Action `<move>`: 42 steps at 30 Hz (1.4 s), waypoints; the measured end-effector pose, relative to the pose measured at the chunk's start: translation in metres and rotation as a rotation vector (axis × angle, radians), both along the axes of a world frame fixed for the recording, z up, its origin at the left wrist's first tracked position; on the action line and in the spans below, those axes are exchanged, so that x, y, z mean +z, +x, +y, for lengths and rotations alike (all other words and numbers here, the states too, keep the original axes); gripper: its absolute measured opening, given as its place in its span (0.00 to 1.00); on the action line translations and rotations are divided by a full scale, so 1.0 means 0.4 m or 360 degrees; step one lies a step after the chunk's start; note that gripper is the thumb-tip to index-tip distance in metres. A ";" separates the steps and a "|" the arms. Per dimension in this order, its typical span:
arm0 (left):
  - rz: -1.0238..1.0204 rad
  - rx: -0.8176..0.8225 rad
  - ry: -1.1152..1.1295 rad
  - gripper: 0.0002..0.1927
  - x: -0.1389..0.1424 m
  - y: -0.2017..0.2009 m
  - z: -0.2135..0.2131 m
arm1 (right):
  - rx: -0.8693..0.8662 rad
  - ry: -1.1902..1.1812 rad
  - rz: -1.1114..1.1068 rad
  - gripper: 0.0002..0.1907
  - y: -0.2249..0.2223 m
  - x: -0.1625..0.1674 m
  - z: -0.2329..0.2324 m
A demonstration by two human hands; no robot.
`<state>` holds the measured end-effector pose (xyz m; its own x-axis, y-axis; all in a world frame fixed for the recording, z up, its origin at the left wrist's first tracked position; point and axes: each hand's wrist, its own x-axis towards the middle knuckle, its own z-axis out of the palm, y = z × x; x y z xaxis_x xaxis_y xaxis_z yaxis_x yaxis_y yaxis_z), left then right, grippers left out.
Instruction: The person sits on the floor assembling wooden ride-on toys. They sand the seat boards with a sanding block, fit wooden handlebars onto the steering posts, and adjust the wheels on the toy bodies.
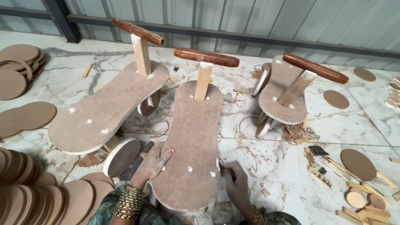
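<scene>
Our left hand point(153, 163) lies flat and open, fingers spread, on the left edge of the middle brown fibreboard ride-on toy seat point(193, 141), holding nothing. Our right hand point(235, 183) is curled at the seat's right edge in the lower middle of the frame; something small and dark seems pinched in its fingers, but we cannot tell what it is or how firmly the grip closes.

The seat is a long, peanut-shaped board with a pale cut edge and small white filler spots near its lower end. A light wooden post rises from its far end and carries a dark, rounded wooden handlebar point(206, 57). Its underside and wheels are mostly hidden beneath the board, and its near end is partly cut off by our arms.

To the left stands a second, similar toy point(104, 110) with a round wheel point(122, 157) showing below it. To the upper right a third toy point(283, 93) is tilted over. All rest on the white marble floor point(354, 125), strewn with shavings. Stacks of brown discs point(41, 196) fill the lower left, and wooden offcuts point(358, 196) lie at the lower right.
</scene>
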<state>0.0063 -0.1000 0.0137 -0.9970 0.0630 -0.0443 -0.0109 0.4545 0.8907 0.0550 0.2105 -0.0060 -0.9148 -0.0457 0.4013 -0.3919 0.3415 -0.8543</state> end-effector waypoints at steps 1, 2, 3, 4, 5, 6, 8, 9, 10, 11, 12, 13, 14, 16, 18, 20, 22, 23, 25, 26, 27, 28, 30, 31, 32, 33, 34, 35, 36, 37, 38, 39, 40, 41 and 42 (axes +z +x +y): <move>-0.0018 0.0002 0.0013 0.33 0.003 0.003 -0.001 | -0.0052 0.0098 0.0035 0.10 -0.039 0.006 -0.006; -0.0032 0.0002 0.0004 0.33 0.005 0.004 -0.001 | -0.0099 0.0163 0.0030 0.08 -0.100 0.011 -0.013; -0.0046 0.0003 -0.0004 0.33 0.006 0.005 -0.002 | -0.0146 0.0227 0.0025 0.06 -0.170 0.021 -0.019; -0.0056 0.0004 -0.0008 0.32 0.006 0.005 -0.002 | -0.0106 0.0167 0.0061 0.08 -0.250 0.028 -0.026; -0.0057 0.0010 0.0001 0.32 0.005 0.004 -0.003 | -0.0066 0.0108 0.0100 0.10 -0.321 0.036 -0.030; -0.0055 0.0015 0.0009 0.32 0.002 0.003 -0.003 | -0.0037 -0.0006 -0.0201 0.14 -0.384 0.042 -0.033; -0.0017 0.0024 0.0017 0.32 -0.005 -0.004 -0.004 | 0.0000 -0.0019 -0.0296 0.17 -0.444 0.049 -0.033; 0.0014 0.0027 0.0024 0.31 -0.010 -0.006 -0.003 | 0.0003 0.0086 -0.0097 0.16 -0.437 0.049 -0.031; 0.0041 0.0027 0.0032 0.31 -0.015 -0.008 -0.002 | 0.0006 0.0193 0.0099 0.16 -0.404 0.047 -0.027; 0.0045 0.0034 0.0062 0.30 -0.021 -0.008 0.000 | 0.0024 0.0262 0.0202 0.15 -0.350 0.043 -0.021; 0.0049 0.0043 0.0091 0.29 -0.025 -0.008 0.001 | 0.0044 0.0329 0.0304 0.14 -0.277 0.039 -0.016; 0.0054 0.0055 0.0120 0.28 -0.029 -0.008 0.001 | 0.0003 0.0345 0.0086 0.11 -0.195 0.034 -0.010; -0.0042 0.0111 0.0128 0.28 -0.032 -0.007 0.002 | -0.0035 0.0359 -0.0132 0.08 -0.113 0.029 -0.006; -0.0222 0.0213 0.0147 0.28 -0.037 -0.007 0.008 | -0.0009 0.0264 0.0012 0.10 0.025 0.023 -0.001; -0.0160 0.0174 0.0117 0.27 -0.041 -0.009 0.009 | 0.0021 0.0245 0.0100 0.13 0.078 0.023 -0.004; -0.0095 0.0154 0.0116 0.27 -0.046 -0.015 0.009 | 0.0010 0.0389 0.0089 0.11 0.035 0.031 -0.016; -0.0044 0.0149 0.0138 0.27 -0.054 -0.018 0.004 | -0.0039 0.0686 -0.0024 0.04 -0.083 0.046 -0.032; 0.0012 0.0130 0.0155 0.26 -0.060 -0.020 0.002 | -0.0058 0.0833 -0.0075 0.02 -0.151 0.057 -0.038; 0.0131 0.0095 0.0189 0.25 -0.073 -0.023 -0.002 | -0.0004 0.0795 -0.0019 0.14 -0.262 0.079 -0.042; 0.0022 0.0114 0.0324 0.24 -0.081 -0.023 -0.004 | 0.0074 0.0729 0.0034 0.15 -0.288 0.090 -0.039; -0.0087 0.0130 0.0460 0.23 -0.089 -0.024 -0.003 | 0.0149 0.0664 0.0084 0.17 -0.292 0.099 -0.031; -0.0200 0.0143 0.0600 0.21 -0.096 -0.024 0.000 | 0.0222 0.0603 0.0132 0.18 -0.273 0.106 -0.021; -0.0057 0.0172 0.0668 0.19 -0.109 -0.021 0.005 | 0.0301 0.0553 -0.0121 0.05 -0.170 0.113 0.006; 0.0028 0.0183 0.0698 0.18 -0.112 -0.025 0.005 | 0.0262 0.0605 -0.0204 0.10 -0.094 0.111 0.019; -0.0004 0.0190 0.0719 0.18 -0.115 -0.025 0.006 | 0.0224 0.0661 -0.0294 0.16 -0.025 0.110 0.029; -0.0037 0.0200 0.0744 0.18 -0.117 -0.025 0.006 | 0.0237 0.0612 -0.0194 0.16 0.043 0.105 0.035; -0.0069 0.0212 0.0772 0.18 -0.118 -0.025 0.007 | 0.0253 0.0565 -0.0093 0.17 0.090 0.102 0.037; -0.0084 0.0212 0.0754 0.18 -0.118 -0.025 0.007 | 0.0205 0.0713 -0.0025 0.21 0.115 0.097 0.031; -0.0100 0.0210 0.0731 0.18 -0.115 -0.025 0.006 | 0.0155 0.0855 0.0043 0.26 0.126 0.095 0.023; -0.0121 0.0207 0.0706 0.18 -0.113 -0.024 0.006 | 0.0104 0.0995 0.0107 0.30 0.109 0.095 0.010; -0.0120 0.0195 0.0729 0.18 -0.110 -0.020 0.007 | 0.0046 0.1004 0.0099 0.28 0.087 0.098 -0.002; -0.0108 0.0184 0.0756 0.18 -0.106 -0.021 0.007 | -0.0012 0.1016 0.0102 0.27 0.041 0.104 -0.016; -0.0093 0.0175 0.0784 0.18 -0.102 -0.021 0.007 | 0.0000 0.1030 0.0041 0.19 0.002 0.112 -0.027; -0.0114 0.0195 0.0753 0.18 -0.099 -0.020 0.008 | 0.0016 0.1041 -0.0023 0.11 -0.039 0.124 -0.033; -0.0136 0.0219 0.0721 0.18 -0.097 -0.020 0.009 | 0.0045 0.1045 -0.0029 0.11 -0.067 0.135 -0.037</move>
<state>-0.0017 -0.0963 -0.0250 -0.9914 -0.0375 -0.1252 -0.1257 0.0102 0.9920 0.0281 0.1956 0.0478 -0.9160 -0.3001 0.2663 -0.3959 0.7840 -0.4782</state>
